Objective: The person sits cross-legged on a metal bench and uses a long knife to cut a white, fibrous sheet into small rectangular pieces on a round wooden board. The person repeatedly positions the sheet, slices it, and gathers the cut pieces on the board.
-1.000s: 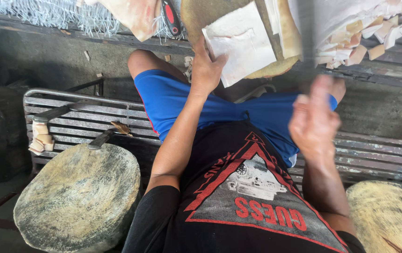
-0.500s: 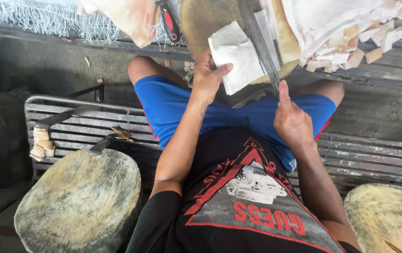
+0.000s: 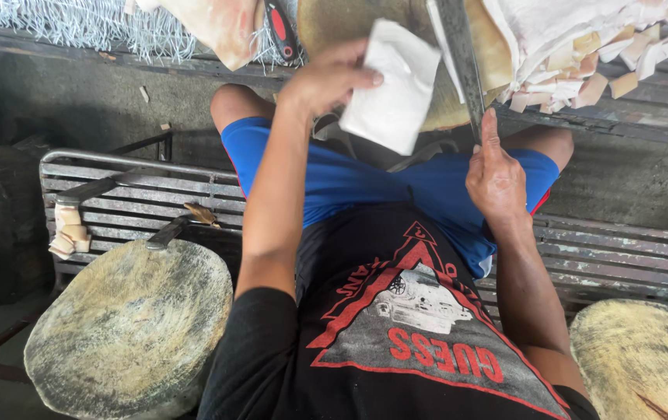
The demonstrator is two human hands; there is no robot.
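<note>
- The right hand (image 3: 496, 175), blurred and raised a second ago, now rests steady on the long knife (image 3: 462, 66), forefinger stretched along the blade.
- The left hand (image 3: 326, 78) lifts the white sheet (image 3: 396, 89) higher and turns it toward the blade.

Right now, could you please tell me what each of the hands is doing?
Left hand: closed on a white sheet.
Right hand: closed on a long knife, thumb along the blade.
</note>
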